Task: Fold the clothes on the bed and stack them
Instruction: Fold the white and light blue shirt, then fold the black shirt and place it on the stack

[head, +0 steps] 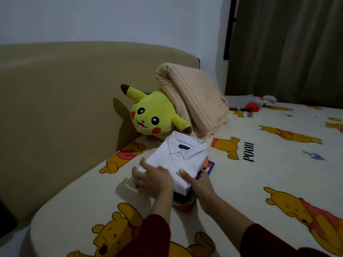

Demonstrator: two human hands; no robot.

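Note:
A folded white collared shirt (182,158) lies on top of a stack of folded clothes (185,203) on the bed; dark, orange and blue layers peek out beneath it. My left hand (153,179) rests against the near left corner of the white shirt, fingers spread and fairly straight. At the stack's right side, my right hand (201,186) lies with its thumb on the shirt's top and its fingers down along the edge, partly hidden. Both arms wear dark red sleeves.
The bed sheet (259,173) is cream with a bear print. A yellow plush toy (152,115) and a folded beige blanket (193,101) lean on the beige headboard (65,108) behind the stack. Grey and orange cloth (254,103) lies far right, near dark curtains (285,49).

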